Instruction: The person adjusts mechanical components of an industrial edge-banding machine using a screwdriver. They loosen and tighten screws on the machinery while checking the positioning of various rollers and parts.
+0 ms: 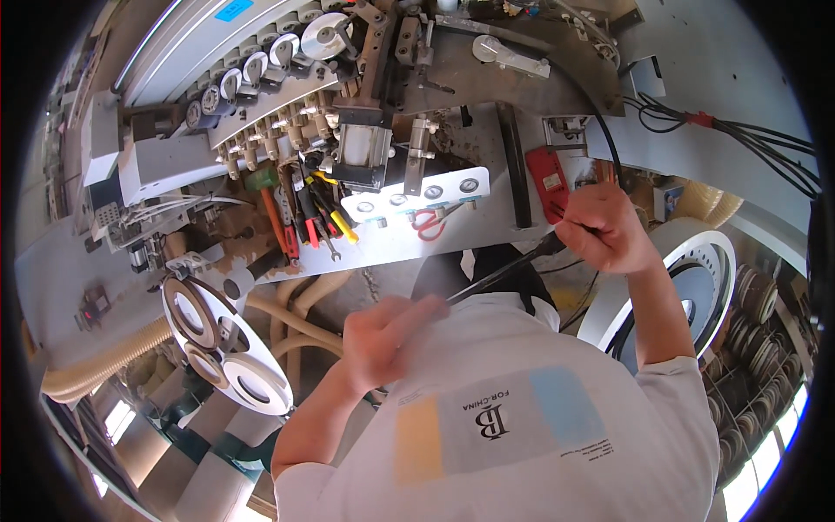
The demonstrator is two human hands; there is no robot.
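Industrial workshop, metal rollers [327,36], round gauges [433,192], hand tools [309,211], ribbed hoses [122,355]

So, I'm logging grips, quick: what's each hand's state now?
Left hand: blurred, near one end of the dark rod; grip can't be told.
Right hand: closed on the rod's other end.

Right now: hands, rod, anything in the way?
Right hand closed on rod. Left hand blurred near its other end, grip unclear. Scissors on bench, clear of rod.
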